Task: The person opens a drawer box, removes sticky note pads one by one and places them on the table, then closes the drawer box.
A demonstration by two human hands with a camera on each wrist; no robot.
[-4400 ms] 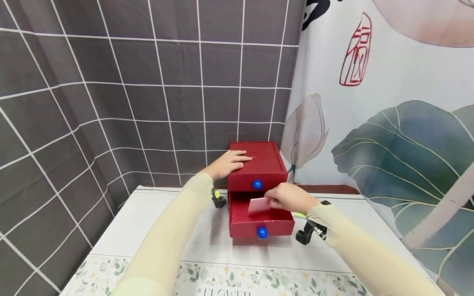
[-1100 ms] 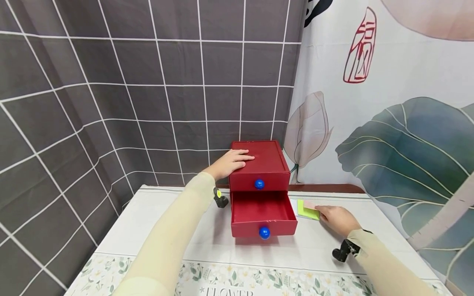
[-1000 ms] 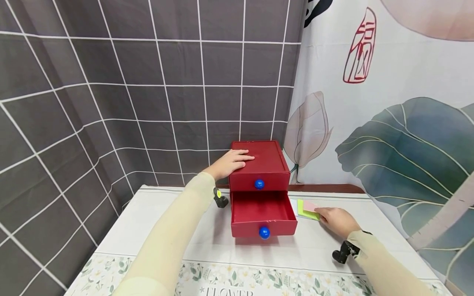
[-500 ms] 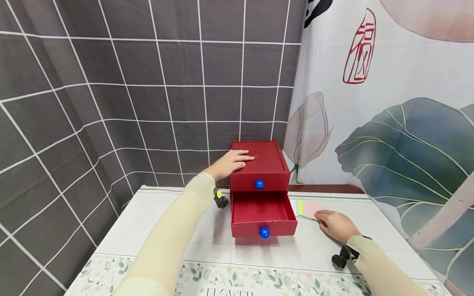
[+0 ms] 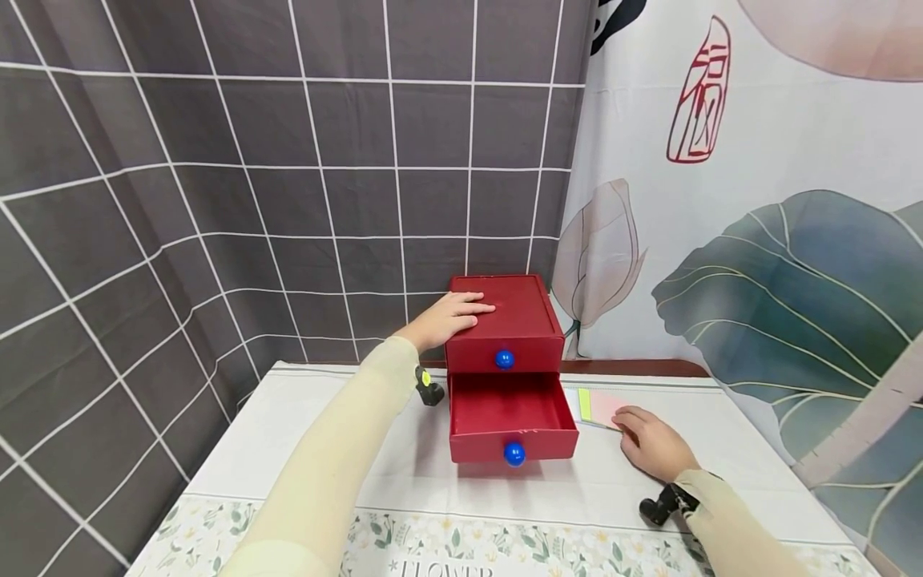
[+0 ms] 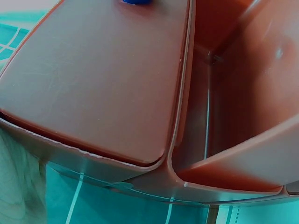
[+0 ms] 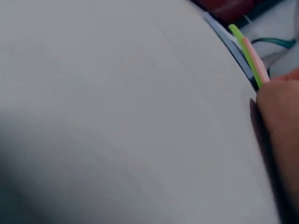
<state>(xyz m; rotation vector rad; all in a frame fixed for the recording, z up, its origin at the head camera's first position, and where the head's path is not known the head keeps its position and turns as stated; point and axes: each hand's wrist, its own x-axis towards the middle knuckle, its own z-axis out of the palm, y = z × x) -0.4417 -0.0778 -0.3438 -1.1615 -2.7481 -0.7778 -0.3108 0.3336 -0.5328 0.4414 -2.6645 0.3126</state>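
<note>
A red two-drawer cabinet (image 5: 522, 316) stands at the back of the table. My left hand (image 5: 449, 318) rests on its top left edge with the fingers spread. The upper drawer (image 5: 469, 354) is closed, while the lower drawer (image 5: 476, 446) is pulled out with a bare red floor. Right of it, a pink sticky note pad (image 5: 604, 405) lies over a lime green pad (image 5: 585, 404), with a pale blue one (image 5: 572, 398) beneath. My right hand (image 5: 654, 443) touches the pink pad's right end with relaxed fingers. The stack's edges also show in the right wrist view, green pad (image 7: 247, 53) included.
Blue round knobs (image 5: 514, 454) stick out from both drawer fronts. A white cloth with a flowered border covers the table (image 5: 389, 481). Behind it hang a dark grey checked curtain (image 5: 346, 200) and a white curtain (image 5: 649, 280) with printed leaves.
My right hand has carried the pink pad out of the lower drawer, laid it over the green pad on the right, and loosened its hold. My left hand has stayed on the cabinet.
</note>
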